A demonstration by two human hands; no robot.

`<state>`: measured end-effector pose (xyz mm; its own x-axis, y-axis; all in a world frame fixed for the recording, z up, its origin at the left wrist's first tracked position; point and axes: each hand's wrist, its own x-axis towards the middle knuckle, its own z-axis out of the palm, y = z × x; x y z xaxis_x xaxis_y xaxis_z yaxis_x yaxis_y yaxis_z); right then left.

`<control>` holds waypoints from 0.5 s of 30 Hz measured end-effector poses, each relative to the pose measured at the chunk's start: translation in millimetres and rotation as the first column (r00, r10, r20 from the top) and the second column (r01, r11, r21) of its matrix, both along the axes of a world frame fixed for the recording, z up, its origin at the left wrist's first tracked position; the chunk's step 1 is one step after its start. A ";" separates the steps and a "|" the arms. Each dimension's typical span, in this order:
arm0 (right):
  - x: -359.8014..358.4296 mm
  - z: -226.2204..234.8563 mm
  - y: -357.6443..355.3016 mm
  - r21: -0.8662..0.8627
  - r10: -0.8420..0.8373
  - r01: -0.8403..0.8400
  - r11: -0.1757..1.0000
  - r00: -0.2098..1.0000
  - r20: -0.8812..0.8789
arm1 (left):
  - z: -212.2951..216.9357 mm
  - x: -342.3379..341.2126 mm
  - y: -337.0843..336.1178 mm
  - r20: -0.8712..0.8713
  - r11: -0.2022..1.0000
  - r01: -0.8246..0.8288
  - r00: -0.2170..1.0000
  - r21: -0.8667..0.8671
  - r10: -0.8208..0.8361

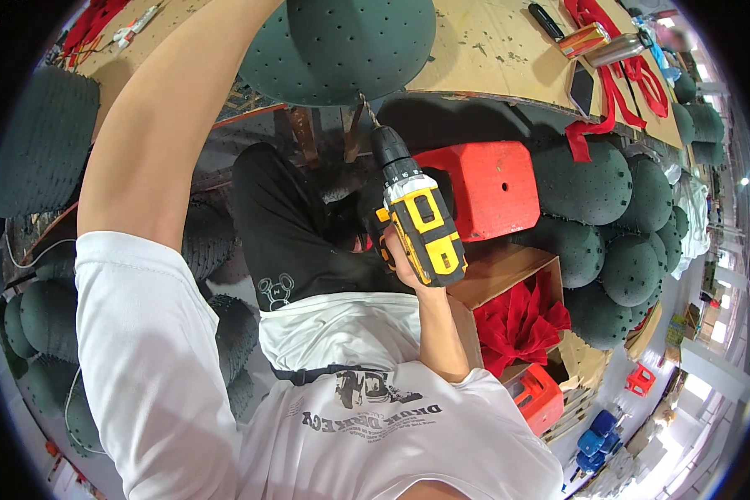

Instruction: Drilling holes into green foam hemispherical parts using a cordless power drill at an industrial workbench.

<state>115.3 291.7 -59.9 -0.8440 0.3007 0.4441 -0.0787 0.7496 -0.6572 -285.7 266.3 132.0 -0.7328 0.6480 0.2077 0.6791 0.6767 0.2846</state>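
Observation:
My right hand (404, 259) is closed around the grip of a yellow and black cordless drill (427, 218). From its black chuck a twist bit (368, 110) points up and away. The bit's tip meets the near rim of a dark green dome-shaped shell (342, 50), which is dotted with small holes and overhangs the table edge. My left arm (154, 125) stretches forward past the shell's left side. The left hand lies beyond the top of the picture.
Wood shavings dot the plywood table (483, 58). A phone (581, 88), metal bottle (619, 50) and red straps (612, 104) lie at its right. A red stool (496, 187), a cardboard box (508, 279) of red fabric and stacked green shells (583, 179) crowd my right; more shells (46, 142) stand left.

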 end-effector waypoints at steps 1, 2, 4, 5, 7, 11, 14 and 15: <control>-0.1 -1.2 0.4 0.013 -0.005 0.005 1.000 1.000 -0.007 | -0.6 -0.7 -0.7 -0.012 1.000 0.005 1.000 0.003 -0.005; -0.2 -2.2 1.0 0.000 0.004 -0.004 1.000 1.000 -0.015 | -1.3 -1.5 -1.0 -0.021 1.000 0.008 1.000 0.013 -0.008; -0.7 -4.0 0.9 -0.020 0.016 -0.017 1.000 1.000 -0.009 | -4.5 -2.6 -1.1 -0.032 0.999 0.015 0.999 0.030 -0.014; -1.0 -4.8 0.5 -0.021 0.007 -0.008 1.000 1.000 -0.020 | -6.0 -3.5 0.1 -0.035 0.999 0.010 0.999 0.033 -0.009; -1.5 -5.8 -0.7 -0.027 -0.010 0.009 1.000 0.999 -0.039 | -8.0 -5.6 2.9 -0.038 0.999 -0.002 0.999 0.038 0.003; -0.9 -5.3 -2.6 -0.110 -0.028 0.028 0.994 1.000 0.001 | -9.6 -8.1 2.8 -0.034 0.999 -0.009 0.999 0.032 0.010; -0.4 -4.4 -3.0 0.001 -0.053 0.053 0.999 0.999 -0.003 | -9.7 -8.2 2.5 -0.038 0.999 0.007 0.999 0.034 -0.006; 0.0 -3.8 -3.2 0.016 -0.054 0.054 0.998 0.999 0.002 | -9.8 -8.3 3.3 -0.035 1.000 0.002 0.999 0.031 -0.001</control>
<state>115.3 288.5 -63.7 -0.8277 0.3390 0.4471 -0.0358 0.7633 -0.6450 -294.0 269.6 122.2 -0.7237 0.6420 0.2533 0.6900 0.6668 0.2814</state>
